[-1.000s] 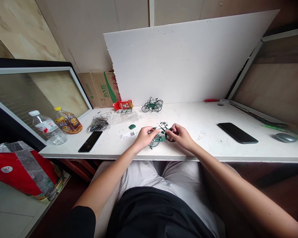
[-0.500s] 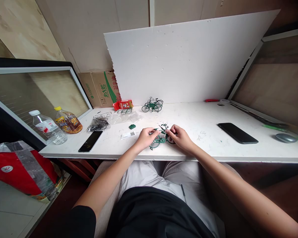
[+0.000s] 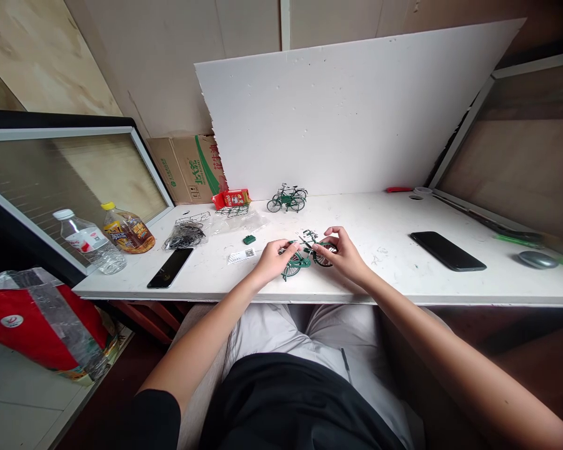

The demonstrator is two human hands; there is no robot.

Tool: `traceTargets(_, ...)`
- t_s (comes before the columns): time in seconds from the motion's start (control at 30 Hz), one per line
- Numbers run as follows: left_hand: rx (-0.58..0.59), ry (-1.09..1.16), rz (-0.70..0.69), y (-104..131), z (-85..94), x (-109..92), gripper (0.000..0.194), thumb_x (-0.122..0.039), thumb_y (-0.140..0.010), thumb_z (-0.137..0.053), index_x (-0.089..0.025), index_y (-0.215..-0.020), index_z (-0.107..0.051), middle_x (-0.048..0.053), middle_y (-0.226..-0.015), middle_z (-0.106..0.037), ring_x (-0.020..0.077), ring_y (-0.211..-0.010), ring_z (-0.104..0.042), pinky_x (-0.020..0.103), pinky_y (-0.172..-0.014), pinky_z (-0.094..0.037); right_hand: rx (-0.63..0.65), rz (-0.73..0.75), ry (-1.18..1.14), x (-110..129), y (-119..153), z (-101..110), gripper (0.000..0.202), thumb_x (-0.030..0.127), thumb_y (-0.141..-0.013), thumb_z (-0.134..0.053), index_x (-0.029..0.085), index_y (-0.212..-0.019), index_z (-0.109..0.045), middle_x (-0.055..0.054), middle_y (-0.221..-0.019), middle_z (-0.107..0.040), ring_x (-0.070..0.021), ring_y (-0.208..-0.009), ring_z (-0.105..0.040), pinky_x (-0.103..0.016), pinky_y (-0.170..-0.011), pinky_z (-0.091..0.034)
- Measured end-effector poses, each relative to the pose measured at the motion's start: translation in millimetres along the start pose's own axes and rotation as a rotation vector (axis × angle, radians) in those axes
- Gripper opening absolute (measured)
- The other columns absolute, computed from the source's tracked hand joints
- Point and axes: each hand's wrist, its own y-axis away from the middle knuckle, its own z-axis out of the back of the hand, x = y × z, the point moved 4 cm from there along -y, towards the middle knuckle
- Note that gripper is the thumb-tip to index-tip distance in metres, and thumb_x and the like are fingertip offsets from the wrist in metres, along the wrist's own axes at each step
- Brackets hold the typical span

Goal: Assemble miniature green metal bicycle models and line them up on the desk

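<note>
A small green model bicycle [image 3: 300,262] stands near the table's front edge, between my two hands. My left hand [image 3: 276,260] is closed on it, with thumb and forefinger pinching around the saddle end above the rear wheel. At the front wheel [image 3: 325,255] is my right hand [image 3: 344,253], its forefinger raised apart from the thumb. The thumb tip touches or nearly touches the bicycle by the handlebar; the other fingers are partly hidden. A loose green block-like part [image 3: 249,239] and a printed label strip [image 3: 240,256] lie to the left.
Farther back stand model bicycles [image 3: 287,198] close together. At left are a phone [image 3: 170,267], a bag of black parts [image 3: 186,236], a red packet [image 3: 232,198] and two bottles [image 3: 94,244]. Another phone [image 3: 448,251] and a mouse [image 3: 538,259] lie at right.
My right forefinger has lifted away from the thumb, so that hand has spread at the front wheel. My left hand and the bicycle have stayed nearly in place.
</note>
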Motion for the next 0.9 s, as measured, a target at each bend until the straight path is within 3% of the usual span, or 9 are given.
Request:
traceTargets(0.27, 0.008, 0.083, 0.018, -1, 7.7, -7, 0.043, -0.041, -0.077, -0.09, -0.014, -0.107, -0.077, 0.014, -0.115, -0.077, 0.0258, -0.106, -0.07, 0.036, -0.096, -0.054, -0.03, -0.081, -0.163, -1, -4, 6, 0.056, 0.058, -0.087, -0.079, 0.028, -0.119, -0.046, 0.001, -0.09, -0.063, -0.0169, -0.075, -0.061, -0.029, -0.064, -0.049)
traceTargets(0.47, 0.039, 0.264, 0.11, -7, 14.4, 2, 0.054, -0.04, -0.073, -0.094, -0.013, -0.115, -0.073, 0.013, -0.116, -0.076, 0.0217, -0.096, -0.073, 0.036, -0.09, -0.058, 0.048, -0.228, -0.365, 3, -3, 1, 0.048, 0.062, -0.091, -0.074, 0.025, -0.114, -0.055, 0.004, -0.079, -0.054, -0.012, -0.066, -0.049, -0.024, -0.058, -0.039)
traceTargets(0.67, 0.039, 0.321, 0.108, -9, 20.7, 0, 0.055, -0.04, -0.073, -0.094, -0.012, -0.116, -0.073, 0.014, -0.119, -0.075, 0.0207, -0.095, -0.073, 0.037, -0.091, -0.059, 0.125, -0.204, -0.289, 10, -4, -2, 0.051, 0.061, -0.083, -0.083, 0.019, -0.11, -0.069, -0.003, -0.089, -0.063, -0.0134, -0.07, -0.053, -0.026, -0.058, -0.042)
traceTargets(0.9, 0.022, 0.301, 0.112, -11, 23.8, 3, 0.054, -0.044, -0.076, -0.092, -0.012, -0.116, -0.075, 0.015, -0.114, -0.077, 0.0228, -0.098, -0.074, 0.039, -0.093, -0.058, -0.143, -0.01, 0.064, 8, -7, 7, 0.051, 0.063, -0.075, -0.088, 0.019, -0.097, -0.073, -0.012, -0.106, -0.075, -0.022, -0.081, -0.065, -0.036, -0.069, -0.053)
